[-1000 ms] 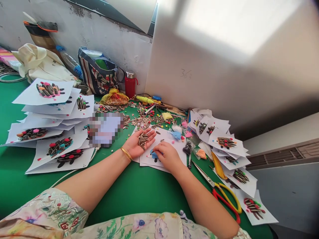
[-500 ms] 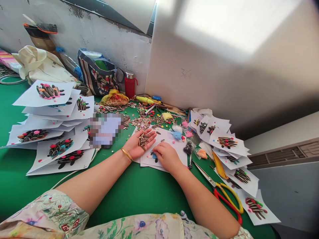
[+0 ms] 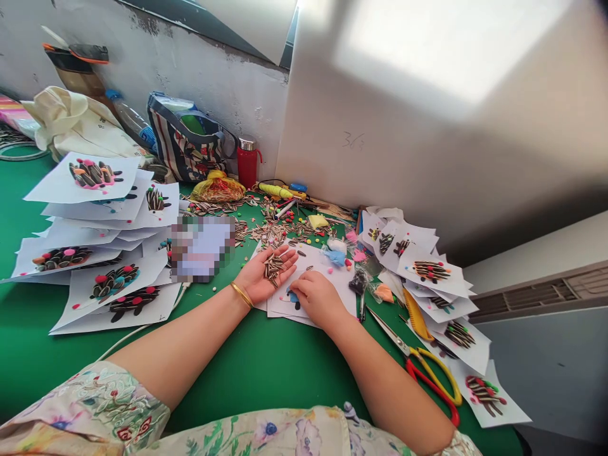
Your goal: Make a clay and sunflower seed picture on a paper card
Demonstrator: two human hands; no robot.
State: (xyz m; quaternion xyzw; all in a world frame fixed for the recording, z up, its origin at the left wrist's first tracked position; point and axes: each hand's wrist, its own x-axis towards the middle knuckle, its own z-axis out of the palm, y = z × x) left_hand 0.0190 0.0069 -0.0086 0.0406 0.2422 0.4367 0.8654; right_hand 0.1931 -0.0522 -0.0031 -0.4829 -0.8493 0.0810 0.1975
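My left hand [image 3: 259, 279] lies palm up with its fingers loosely stretched, cradling a small heap of striped sunflower seeds [image 3: 273, 268]. Right beside it, my right hand [image 3: 322, 296] is pinched over a white sheet of paper [image 3: 284, 308]. Its fingertips press at a flat blue clay shape [image 3: 292, 296] with dark marks around it. Whatever sits between those fingertips is hidden. A couple of loose seeds [image 3: 301, 253] rest on the paper above my hands.
Seed-decorated sheets are stacked at left [image 3: 80, 201] and right [image 3: 431, 272]. Scissors [image 3: 411, 349] and a yellow-handled cutter [image 3: 418, 316] lie right of my forearm. Scattered seeds [image 3: 270, 229], blue clay [image 3: 336, 257], a phone [image 3: 202, 248] and a red bottle [image 3: 247, 164] stand farther back.
Both hands stay in nearly the same place, the right one still pinched at the blue clay shape. The view has shifted very slightly.
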